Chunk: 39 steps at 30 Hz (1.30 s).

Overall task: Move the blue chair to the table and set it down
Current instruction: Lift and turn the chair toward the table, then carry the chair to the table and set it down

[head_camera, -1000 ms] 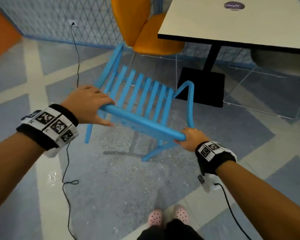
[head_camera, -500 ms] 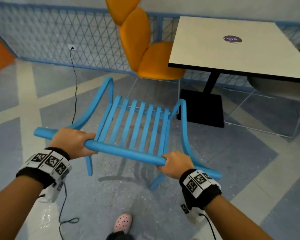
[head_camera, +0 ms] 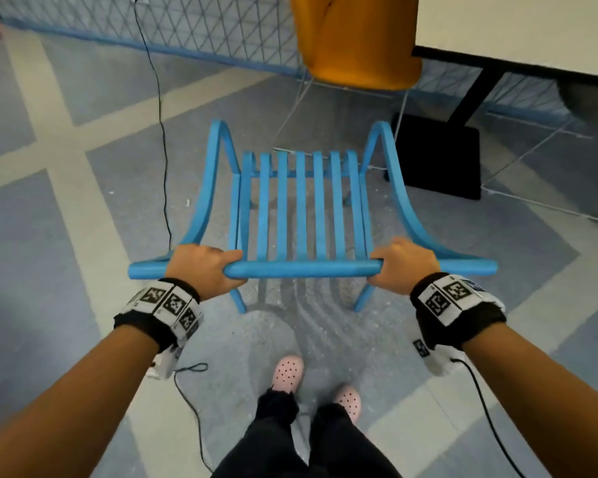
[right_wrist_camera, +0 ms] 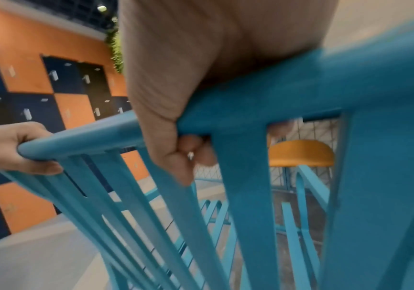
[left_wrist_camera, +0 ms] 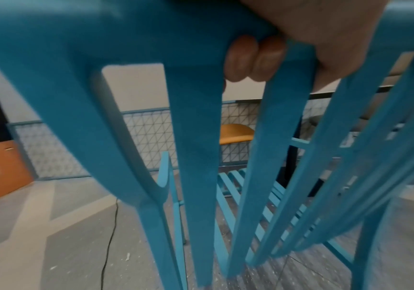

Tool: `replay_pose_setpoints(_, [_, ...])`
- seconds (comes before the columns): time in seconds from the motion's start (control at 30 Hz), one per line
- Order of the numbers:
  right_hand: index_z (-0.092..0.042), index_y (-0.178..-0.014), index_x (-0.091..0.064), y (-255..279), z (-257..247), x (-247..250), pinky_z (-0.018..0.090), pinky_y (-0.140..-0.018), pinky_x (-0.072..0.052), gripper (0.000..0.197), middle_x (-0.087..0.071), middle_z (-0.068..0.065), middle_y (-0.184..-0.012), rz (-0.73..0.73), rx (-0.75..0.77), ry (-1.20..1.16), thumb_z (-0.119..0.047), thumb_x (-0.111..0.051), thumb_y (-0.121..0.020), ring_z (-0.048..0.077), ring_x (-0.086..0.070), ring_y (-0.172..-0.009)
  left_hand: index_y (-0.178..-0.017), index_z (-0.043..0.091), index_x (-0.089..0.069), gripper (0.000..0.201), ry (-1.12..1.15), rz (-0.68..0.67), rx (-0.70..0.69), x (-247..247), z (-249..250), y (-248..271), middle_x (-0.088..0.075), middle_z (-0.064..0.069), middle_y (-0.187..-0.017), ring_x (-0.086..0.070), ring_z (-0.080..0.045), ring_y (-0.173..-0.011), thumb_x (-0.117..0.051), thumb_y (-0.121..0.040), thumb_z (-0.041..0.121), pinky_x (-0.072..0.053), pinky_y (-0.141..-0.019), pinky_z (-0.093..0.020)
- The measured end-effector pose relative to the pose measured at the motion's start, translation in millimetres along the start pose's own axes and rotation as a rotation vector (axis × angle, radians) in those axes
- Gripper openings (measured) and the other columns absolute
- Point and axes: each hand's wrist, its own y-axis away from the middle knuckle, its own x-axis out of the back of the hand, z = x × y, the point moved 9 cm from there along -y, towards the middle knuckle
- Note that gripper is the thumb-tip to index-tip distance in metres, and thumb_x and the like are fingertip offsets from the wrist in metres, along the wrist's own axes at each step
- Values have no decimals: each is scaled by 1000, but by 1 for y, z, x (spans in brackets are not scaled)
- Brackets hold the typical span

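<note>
Your left hand (head_camera: 201,267) and right hand (head_camera: 403,267) are gripping the blue chair (head_camera: 301,208) by its top rail. It is now squaring up, short of the bench (head_camera: 518,25), so you are not setting it down yet.

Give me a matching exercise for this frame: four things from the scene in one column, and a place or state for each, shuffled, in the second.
Things:
1. blue chair
2. orange chair
3. table
4. black cable

Places or states:
A. trails over the floor, left of the slatted seat
B. top right, on a black pedestal base
C. top rail gripped by left hand and right hand
D. beyond the slatted seat, beside the table

Pairs: 1-C, 2-D, 3-B, 4-A
</note>
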Motion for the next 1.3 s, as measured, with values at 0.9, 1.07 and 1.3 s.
replay_pose_setpoints(0.9, [-31, -106, -60, 97, 125, -28, 38, -86, -50, 28, -68, 4, -110, 46, -316, 120, -25, -53, -80, 30, -61, -107, -103, 26, -61, 23, 16, -198, -308, -2, 145, -29, -68, 2, -108, -64, -24, -95, -50, -84, 34, -50, -76, -35])
replay_pose_setpoints(1.07, [-30, -99, -61, 115, 191, -24, 38, -85, -51, 22, -70, 2, -106, 67, -391, 95, -26, -53, -79, 30, -63, -104, -104, 26, -60, 24, 0, -184, -367, 6, 210, -64, -68, 2, -110, -63, -26, -99, -51, -83, 32, -49, -78, -36])
replay_pose_setpoints(1.3, [-33, -104, -59, 132, 308, -4, 37, -86, -51, 27, -70, 1, -108, 60, -421, 79, -24, -51, -80, 29, -63, -105, -98, 24, -60, 21, 3, -171, -395, 17, 327, -109, -68, 1, -105, -63, -25, -96, -50, -83, 34, -46, -73, -35])
